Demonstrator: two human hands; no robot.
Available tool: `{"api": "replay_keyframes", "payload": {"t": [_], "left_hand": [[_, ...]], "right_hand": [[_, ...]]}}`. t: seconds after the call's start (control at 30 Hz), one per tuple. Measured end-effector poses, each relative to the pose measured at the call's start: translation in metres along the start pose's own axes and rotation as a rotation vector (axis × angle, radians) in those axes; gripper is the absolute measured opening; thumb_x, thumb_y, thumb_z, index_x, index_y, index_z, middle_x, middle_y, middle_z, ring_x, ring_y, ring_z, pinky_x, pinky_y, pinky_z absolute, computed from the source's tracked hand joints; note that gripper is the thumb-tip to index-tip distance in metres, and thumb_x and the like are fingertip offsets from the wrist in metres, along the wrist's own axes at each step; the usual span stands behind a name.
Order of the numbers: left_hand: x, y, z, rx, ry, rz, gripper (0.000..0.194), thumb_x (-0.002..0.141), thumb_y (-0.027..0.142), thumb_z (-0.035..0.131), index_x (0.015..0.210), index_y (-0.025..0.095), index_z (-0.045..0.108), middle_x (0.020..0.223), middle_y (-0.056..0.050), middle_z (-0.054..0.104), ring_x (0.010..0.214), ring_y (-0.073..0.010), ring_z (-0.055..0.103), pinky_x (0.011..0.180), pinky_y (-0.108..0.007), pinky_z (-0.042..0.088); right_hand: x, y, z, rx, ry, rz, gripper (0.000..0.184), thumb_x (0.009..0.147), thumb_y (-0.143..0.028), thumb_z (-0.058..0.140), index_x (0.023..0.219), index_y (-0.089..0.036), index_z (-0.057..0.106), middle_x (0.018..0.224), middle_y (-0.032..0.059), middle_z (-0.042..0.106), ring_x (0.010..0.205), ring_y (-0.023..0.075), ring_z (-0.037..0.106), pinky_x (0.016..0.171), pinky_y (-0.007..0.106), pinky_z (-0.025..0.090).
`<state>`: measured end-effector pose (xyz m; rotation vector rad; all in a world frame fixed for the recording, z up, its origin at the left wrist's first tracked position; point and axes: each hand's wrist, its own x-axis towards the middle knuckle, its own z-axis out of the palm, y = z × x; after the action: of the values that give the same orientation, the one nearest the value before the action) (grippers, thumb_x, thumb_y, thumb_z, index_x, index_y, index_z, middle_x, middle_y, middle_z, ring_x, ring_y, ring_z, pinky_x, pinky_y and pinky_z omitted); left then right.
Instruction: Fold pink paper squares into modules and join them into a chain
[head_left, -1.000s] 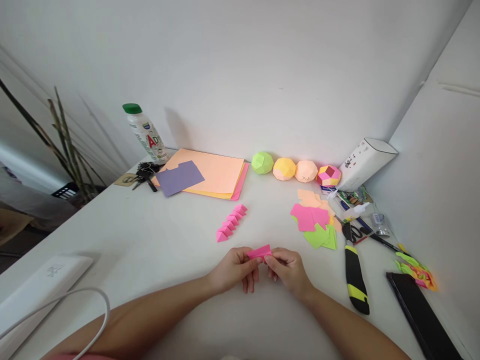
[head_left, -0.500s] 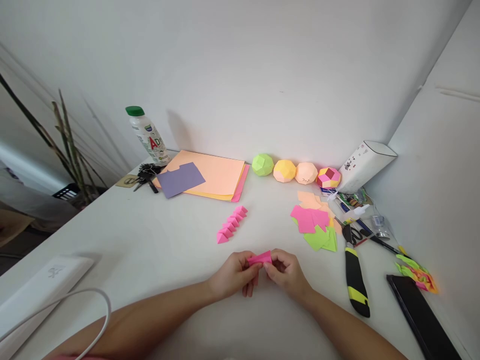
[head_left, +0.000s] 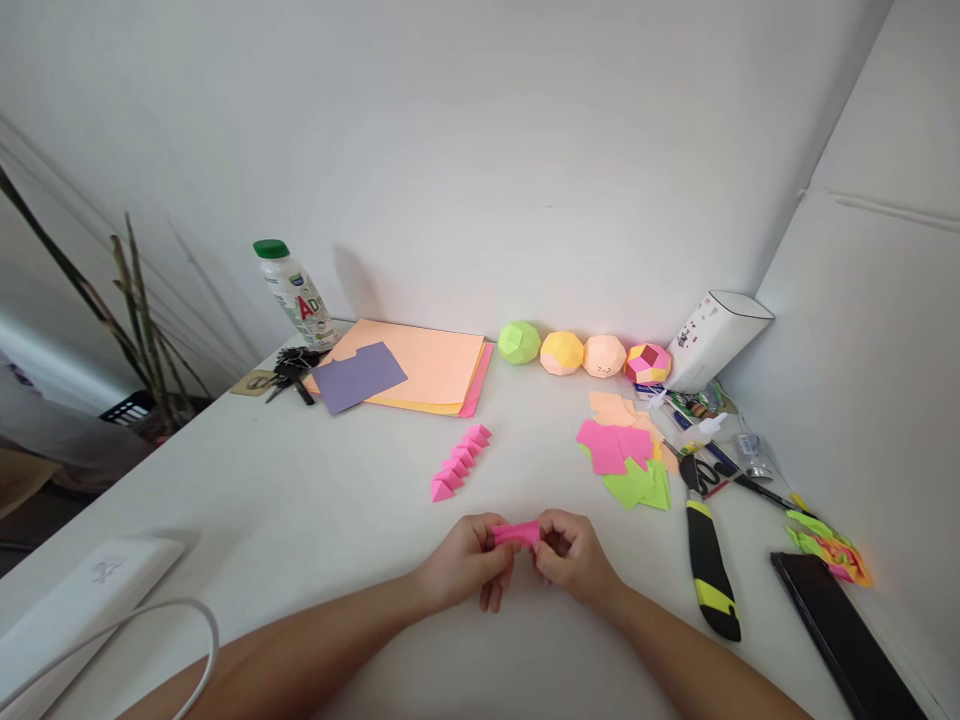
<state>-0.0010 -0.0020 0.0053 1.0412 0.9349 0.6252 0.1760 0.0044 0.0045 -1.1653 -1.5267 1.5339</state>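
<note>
A small folded piece of pink paper point(head_left: 516, 533) is stretched between my two hands just above the white table. My left hand point(head_left: 466, 562) pinches its left end between thumb and fingers. At its right end, the fingertips of my right hand point(head_left: 574, 556) are closed on it. Beyond my hands lies a slanting row of several folded pink paper pieces point(head_left: 461, 463), nested against one another. To the right is a loose pile of cut paper, with pink sheets point(head_left: 616, 446) over green scraps point(head_left: 637, 485) and peach ones point(head_left: 616, 406).
Along the wall sit a green paper ball point(head_left: 519, 343), other faceted paper balls and a white box point(head_left: 718, 340). Coloured sheets point(head_left: 420, 360), keys point(head_left: 292, 370) and a bottle point(head_left: 300, 300) stand back left. A utility knife point(head_left: 711, 570), scissors point(head_left: 705, 477) and black case point(head_left: 844, 630) lie right.
The camera view has shifted slightly, so things sit a little lower in it. My right fingertips have shifted at the paper's right end; both hands still hold it.
</note>
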Motion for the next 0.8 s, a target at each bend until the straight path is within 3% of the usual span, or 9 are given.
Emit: {"api": "replay_keyframes", "payload": {"t": [0.17, 0.3, 0.47, 0.8], "left_hand": [[0.0018, 0.0056, -0.0023, -0.029, -0.02, 0.003, 0.038, 0.077, 0.044, 0.057, 0.052, 0.017, 0.047, 0.04, 0.004, 0.051, 0.029, -0.0092, 0.05, 0.031, -0.019, 0.038], [0.0008, 0.0059, -0.0015, -0.025, -0.031, 0.001, 0.031, 0.076, 0.043, 0.059, 0.063, 0.016, 0.049, 0.044, 0.005, 0.055, 0.031, -0.0098, 0.051, 0.032, -0.02, 0.04], [0.0009, 0.0019, -0.0002, -0.007, -0.012, 0.0, 0.028, 0.076, 0.041, 0.06, 0.069, 0.016, 0.048, 0.047, 0.005, 0.057, 0.032, -0.0098, 0.053, 0.032, -0.019, 0.04], [0.0039, 0.0021, -0.0034, -0.262, 0.097, 0.065, 0.029, 0.075, 0.038, 0.062, 0.066, 0.017, 0.045, 0.05, 0.003, 0.059, 0.034, -0.0121, 0.056, 0.03, -0.019, 0.039]], "right_hand": [[0.001, 0.0025, -0.0043, 0.169, 0.053, -0.005, 0.018, 0.078, -0.03, 0.053, 0.068, -0.019, 0.044, 0.052, -0.0042, 0.048, 0.043, 0.0096, 0.045, 0.042, 0.022, 0.04], [0.0014, -0.0016, -0.0012, 0.043, -0.02, -0.04, 0.022, 0.081, -0.039, 0.056, 0.077, -0.017, 0.05, 0.058, -0.0039, 0.046, 0.049, 0.0092, 0.044, 0.045, 0.021, 0.038], [-0.0001, -0.0037, 0.0009, -0.07, -0.078, -0.061, 0.031, 0.083, -0.044, 0.053, 0.071, -0.015, 0.054, 0.059, -0.0031, 0.045, 0.05, 0.0089, 0.041, 0.047, 0.022, 0.035], [0.0004, 0.0055, -0.0016, 0.041, 0.081, -0.018, 0.035, 0.084, -0.05, 0.051, 0.074, -0.017, 0.051, 0.05, -0.0046, 0.047, 0.043, 0.0087, 0.041, 0.044, 0.022, 0.036]]}}
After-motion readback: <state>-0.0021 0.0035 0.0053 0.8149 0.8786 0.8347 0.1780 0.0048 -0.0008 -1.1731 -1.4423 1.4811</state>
